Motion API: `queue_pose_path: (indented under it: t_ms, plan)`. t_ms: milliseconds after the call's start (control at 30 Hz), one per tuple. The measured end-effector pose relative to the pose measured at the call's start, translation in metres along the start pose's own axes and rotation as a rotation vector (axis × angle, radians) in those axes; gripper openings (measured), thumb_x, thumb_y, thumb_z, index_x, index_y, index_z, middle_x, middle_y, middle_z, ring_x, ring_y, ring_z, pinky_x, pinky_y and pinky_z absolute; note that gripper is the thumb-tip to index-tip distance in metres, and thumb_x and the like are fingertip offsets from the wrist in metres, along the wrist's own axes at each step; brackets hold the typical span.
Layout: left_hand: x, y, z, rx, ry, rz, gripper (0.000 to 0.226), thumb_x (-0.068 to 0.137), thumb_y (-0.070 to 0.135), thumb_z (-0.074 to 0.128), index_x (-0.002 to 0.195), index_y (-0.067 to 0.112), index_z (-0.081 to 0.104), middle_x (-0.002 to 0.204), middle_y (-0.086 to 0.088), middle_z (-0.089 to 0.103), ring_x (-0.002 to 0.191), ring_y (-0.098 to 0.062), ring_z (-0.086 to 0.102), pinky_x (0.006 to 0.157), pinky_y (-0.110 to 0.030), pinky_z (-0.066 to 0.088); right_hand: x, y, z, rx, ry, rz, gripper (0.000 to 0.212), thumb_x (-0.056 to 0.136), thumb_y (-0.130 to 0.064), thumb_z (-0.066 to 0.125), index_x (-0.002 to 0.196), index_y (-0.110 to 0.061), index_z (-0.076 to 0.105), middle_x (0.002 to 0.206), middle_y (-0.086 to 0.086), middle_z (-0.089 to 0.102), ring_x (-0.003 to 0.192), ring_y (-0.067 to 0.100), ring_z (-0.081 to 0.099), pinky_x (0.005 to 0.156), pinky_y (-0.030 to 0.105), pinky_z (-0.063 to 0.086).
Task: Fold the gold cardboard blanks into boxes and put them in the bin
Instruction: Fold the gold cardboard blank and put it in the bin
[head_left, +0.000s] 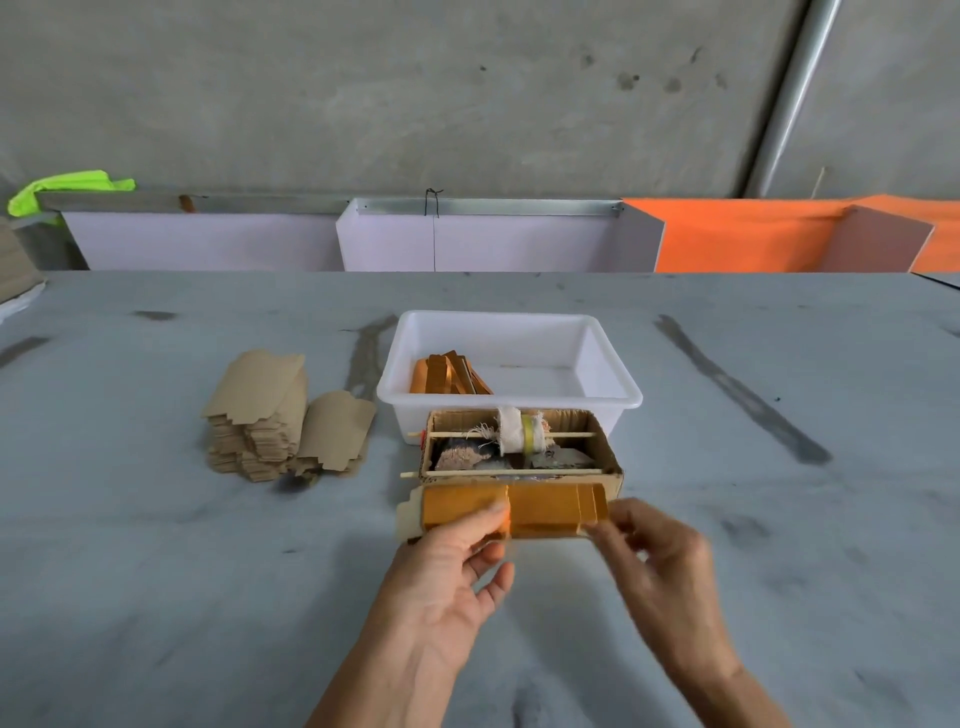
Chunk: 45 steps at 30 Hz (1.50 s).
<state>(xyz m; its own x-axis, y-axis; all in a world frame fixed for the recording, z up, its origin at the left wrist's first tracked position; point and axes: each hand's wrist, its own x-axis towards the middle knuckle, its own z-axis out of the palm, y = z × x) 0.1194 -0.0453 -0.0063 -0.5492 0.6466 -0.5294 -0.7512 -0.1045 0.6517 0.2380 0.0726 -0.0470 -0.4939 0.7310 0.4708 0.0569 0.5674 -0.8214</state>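
No readable writing is seen on any surface. A gold cardboard blank (540, 512) is held flat above the grey table (208, 597), gold face up. Its left part is pinched by the left hand (457, 566), thumb on top, fingers curled beneath. Its right edge is gripped by the blurred right hand (654, 551). Just beyond the grip stands an open cardboard box (519, 447), then the white bin (509, 358) containing folded gold boxes (449, 374). Left of the grip lies a stack of blanks (270, 421).

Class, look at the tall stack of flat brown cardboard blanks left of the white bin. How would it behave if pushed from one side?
The stack of brown cardboard blanks would probably shear and slide apart: its sheets already sit unevenly. Its top sheets curl up, so they look thin, light and bendy. It leans, so it may topple.
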Motion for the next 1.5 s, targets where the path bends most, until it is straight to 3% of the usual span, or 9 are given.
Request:
queue_pose_path:
  t_ms: [133, 400, 567, 733, 900, 1033, 1133, 1233, 1500]
  plan:
    - [0.004, -0.002, 0.007, -0.013, 0.037, 0.149, 0.036, 0.060, 0.012, 0.075, 0.094, 0.010, 0.065, 0.072, -0.002, 0.061, 0.063, -0.012, 0.051, 0.056, -0.026, 0.044, -0.028, -0.024, 0.023, 0.545, -0.145, 0.435, 0.023, 0.060, -0.017, 0.088, 0.080, -0.017, 0.076, 0.074, 0.006, 0.072, 0.065, 0.009, 0.061, 0.057, 0.019, 0.046]
    - [-0.002, -0.007, 0.011, 0.000, 0.012, 0.215, 0.032, 0.056, 0.014, 0.075, 0.088, 0.010, 0.068, 0.075, -0.006, 0.069, 0.062, -0.015, 0.059, 0.062, -0.030, 0.045, -0.023, -0.058, 0.039, 0.822, -0.036, 0.651, 0.021, 0.065, -0.035, 0.071, 0.064, -0.014, 0.073, 0.075, 0.009, 0.071, 0.057, 0.009, 0.057, 0.051, 0.023, 0.042]
    - [0.002, -0.006, 0.010, -0.048, 0.106, 0.351, 0.016, 0.070, 0.007, 0.076, 0.080, 0.017, 0.068, 0.072, 0.001, 0.068, 0.068, -0.013, 0.058, 0.063, -0.028, 0.044, -0.031, -0.061, 0.033, 0.764, -0.014, 0.641, 0.026, 0.064, -0.037, 0.069, 0.070, -0.012, 0.073, 0.075, 0.011, 0.071, 0.056, 0.012, 0.056, 0.048, 0.023, 0.039]
    - [0.002, -0.006, 0.013, -0.019, 0.148, 0.450, 0.012, 0.071, 0.008, 0.077, 0.071, 0.017, 0.069, 0.062, 0.007, 0.068, 0.068, -0.012, 0.060, 0.069, -0.029, 0.046, -0.043, -0.057, 0.038, 0.413, 0.105, 0.437, 0.019, 0.080, -0.007, 0.070, 0.067, -0.021, 0.072, 0.062, 0.009, 0.064, 0.050, 0.008, 0.049, 0.046, 0.019, 0.039]
    - [-0.002, -0.009, 0.014, 0.023, 0.136, 0.473, 0.011, 0.071, 0.008, 0.077, 0.063, 0.016, 0.074, 0.063, 0.000, 0.067, 0.069, -0.020, 0.060, 0.080, -0.044, 0.051, -0.041, -0.073, 0.048, 0.380, 0.154, 0.308, 0.013, 0.065, -0.037, 0.074, 0.070, -0.026, 0.073, 0.063, -0.003, 0.067, 0.052, 0.009, 0.053, 0.049, 0.026, 0.046]
    - [-0.005, -0.011, 0.015, 0.039, 0.103, 0.466, 0.008, 0.072, 0.007, 0.075, 0.066, 0.013, 0.073, 0.067, -0.005, 0.068, 0.071, -0.024, 0.065, 0.079, -0.049, 0.055, -0.037, -0.078, 0.054, 0.340, 0.151, 0.291, 0.007, 0.075, -0.026, 0.076, 0.068, -0.027, 0.074, 0.063, -0.004, 0.069, 0.056, 0.022, 0.058, 0.054, 0.039, 0.052]
    - [-0.003, -0.013, 0.013, 0.052, 0.120, 0.487, 0.019, 0.072, 0.006, 0.075, 0.057, 0.017, 0.072, 0.066, -0.003, 0.067, 0.072, -0.021, 0.061, 0.068, -0.033, 0.050, -0.032, -0.076, 0.054, 0.391, 0.155, 0.298, 0.019, 0.080, -0.011, 0.072, 0.064, -0.021, 0.073, 0.057, 0.003, 0.065, 0.047, 0.013, 0.051, 0.047, 0.024, 0.045]
    - [-0.001, -0.014, 0.010, 0.043, 0.119, 0.449, 0.006, 0.071, 0.009, 0.076, 0.070, 0.013, 0.072, 0.073, -0.004, 0.071, 0.082, -0.025, 0.063, 0.081, -0.042, 0.049, -0.029, -0.075, 0.051, 0.480, 0.147, 0.348, 0.022, 0.081, -0.004, 0.069, 0.062, -0.014, 0.071, 0.054, 0.005, 0.063, 0.045, 0.007, 0.048, 0.044, 0.016, 0.041]
    - [-0.002, -0.021, 0.005, 0.029, -0.003, 0.231, 0.042, 0.050, 0.031, 0.077, 0.087, 0.013, 0.071, 0.085, -0.011, 0.072, 0.082, -0.025, 0.066, 0.075, -0.040, 0.051, -0.028, -0.072, 0.039, 0.578, 0.136, 0.422, 0.026, 0.083, 0.005, 0.063, 0.060, -0.006, 0.066, 0.054, 0.008, 0.062, 0.044, 0.005, 0.048, 0.042, 0.014, 0.038]
